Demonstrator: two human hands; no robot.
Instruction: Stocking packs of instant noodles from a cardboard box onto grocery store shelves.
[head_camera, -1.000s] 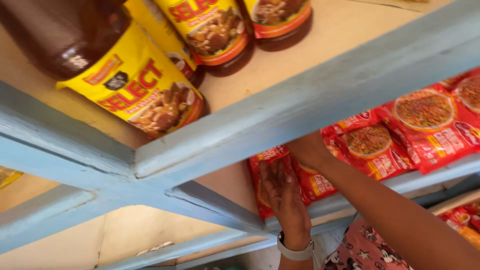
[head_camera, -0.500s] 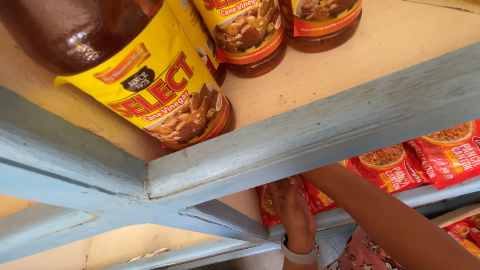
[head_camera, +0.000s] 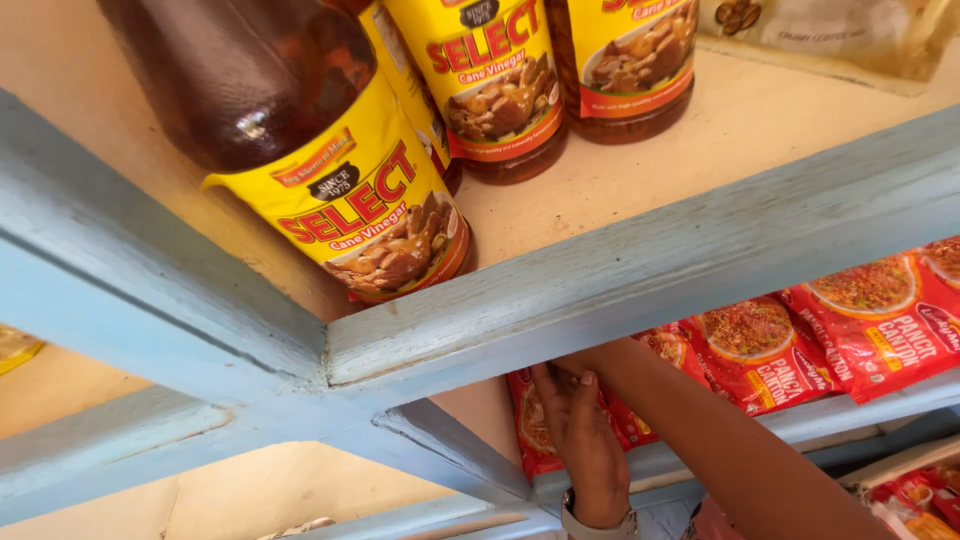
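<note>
A: On the lower shelf, under the blue rail (head_camera: 650, 270), what is the left hand (head_camera: 585, 445) doing?

B: It is lying flat on the leftmost red packet (head_camera: 528, 430). The fingers are stretching upward, straight and slightly spread, pressing and not gripping anything. A wristwatch (head_camera: 600, 522) is showing at the wrist.

A: And the other one?

B: The right arm (head_camera: 720, 440) is reaching in from the near right toward the same packet. Its hand is hiding behind the blue rail, so I cannot tell if its fingers are open or closed.

A: Where exactly is this packet sitting?

B: It is standing at the left end of the row of red packets (head_camera: 860, 320), which is leaning along the lower shelf toward the right. The corner post is just beside it on the left.

A: How is one doing this well, in your opinion?

B: I am thinking the flat palm is a good choice, because such packets are soft and slippery. Pressing evenly is keeping the packet upright without crushing what is inside. The hidden hand is working blind, so slow movement is safer there.

A: Is anything above in danger?

B: The brown bottles with yellow labels (head_camera: 300, 130) are standing on the upper shelf (head_camera: 760, 120), one very near its edge. Bumping the rail is the thing I am worrying about.
</note>
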